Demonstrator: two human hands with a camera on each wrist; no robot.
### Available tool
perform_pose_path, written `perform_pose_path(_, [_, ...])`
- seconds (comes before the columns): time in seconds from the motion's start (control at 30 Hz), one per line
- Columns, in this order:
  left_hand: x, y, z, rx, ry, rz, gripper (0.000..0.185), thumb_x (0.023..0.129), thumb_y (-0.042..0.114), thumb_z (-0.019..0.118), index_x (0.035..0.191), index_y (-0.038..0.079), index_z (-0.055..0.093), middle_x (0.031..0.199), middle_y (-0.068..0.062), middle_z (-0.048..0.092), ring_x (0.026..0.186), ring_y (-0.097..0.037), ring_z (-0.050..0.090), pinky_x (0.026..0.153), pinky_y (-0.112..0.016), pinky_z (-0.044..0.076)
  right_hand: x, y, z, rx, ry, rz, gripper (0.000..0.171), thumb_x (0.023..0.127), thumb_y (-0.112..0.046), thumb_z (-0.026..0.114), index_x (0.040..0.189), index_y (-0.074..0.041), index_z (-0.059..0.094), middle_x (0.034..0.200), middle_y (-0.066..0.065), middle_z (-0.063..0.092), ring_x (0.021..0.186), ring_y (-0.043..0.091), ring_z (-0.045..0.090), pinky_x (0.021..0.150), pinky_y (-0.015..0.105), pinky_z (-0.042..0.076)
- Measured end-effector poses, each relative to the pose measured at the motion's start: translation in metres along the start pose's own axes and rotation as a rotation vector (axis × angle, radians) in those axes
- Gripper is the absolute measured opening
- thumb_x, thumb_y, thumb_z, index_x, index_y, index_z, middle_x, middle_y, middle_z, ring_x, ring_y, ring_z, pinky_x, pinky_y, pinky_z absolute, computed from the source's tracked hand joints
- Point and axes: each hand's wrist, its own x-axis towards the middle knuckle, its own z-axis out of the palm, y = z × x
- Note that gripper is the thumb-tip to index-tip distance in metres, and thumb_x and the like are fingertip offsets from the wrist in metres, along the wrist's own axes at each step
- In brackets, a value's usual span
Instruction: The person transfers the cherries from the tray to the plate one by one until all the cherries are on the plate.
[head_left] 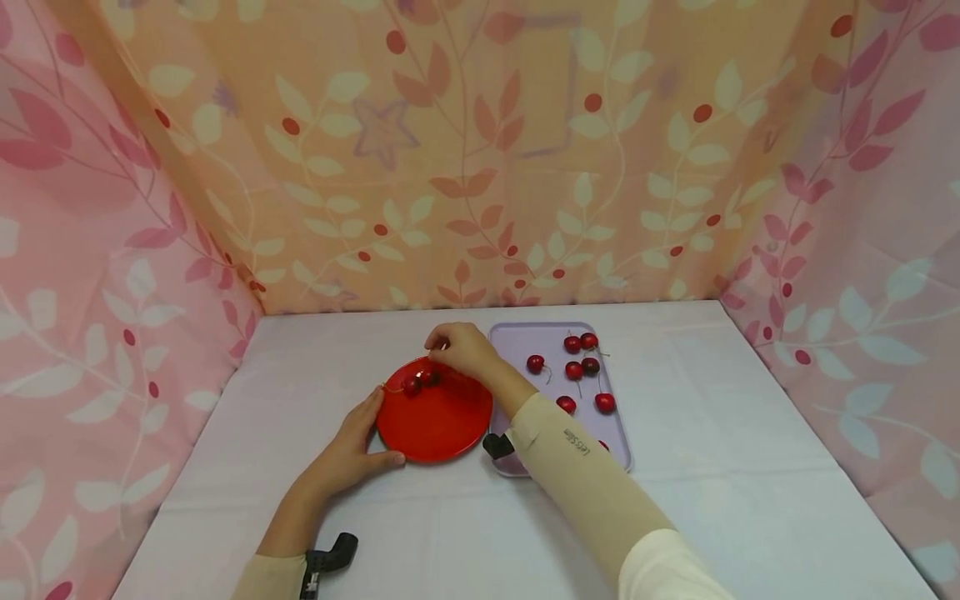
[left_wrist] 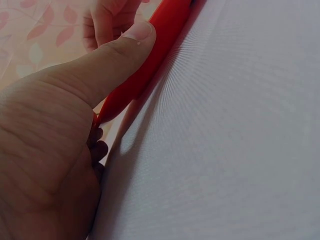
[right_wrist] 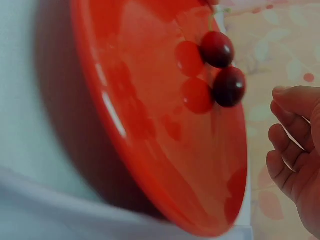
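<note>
A glossy red plate sits on the white-covered table, with dark red cherries near its far left rim. My left hand holds the plate's left side, thumb at the near edge and fingers farther back; in the left wrist view the thumb lies along the rim. My right hand is over the plate's far edge, close to the cherries. In the right wrist view its fingers are loosely bent, with nothing visible between them, beside two cherries on the plate.
A pale purple tray stands right of the plate, its near part crossed by my right forearm. Several stemmed cherries lie spread on it. Patterned cloth hangs behind the table and at both sides.
</note>
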Motion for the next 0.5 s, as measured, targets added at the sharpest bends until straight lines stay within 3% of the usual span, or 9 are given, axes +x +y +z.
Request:
perform_pose_path(0.33, [0.001,-0.002,0.003,0.019,0.002,-0.018,0.123,0.078,0.058,0.083,0.166,0.015,0.01,0.173,-0.006,0.012,0.157,-0.039,0.013,0.12,-0.066,0.024,-0.026,-0.017,-0.041,-0.032,0.039,-0.016,0.011,0.095,-0.022,0.074,0.105,-0.017,0.077,0.093,-0.007,0.072,0.088,0.014,0.062,0.08,0.026,0.056])
perform_pose_path(0.5, [0.0,-0.002,0.002,0.021,0.006,-0.02,0.122,0.078,0.056,0.084,0.166,0.013,0.011,0.173,-0.008,0.012,0.156,-0.04,0.013,0.121,-0.066,0.023,-0.045,-0.022,-0.059,-0.082,0.064,-0.07,0.01,0.094,-0.02,0.075,0.103,-0.017,0.078,0.092,-0.007,0.072,0.087,0.012,0.061,0.077,0.025,0.054])
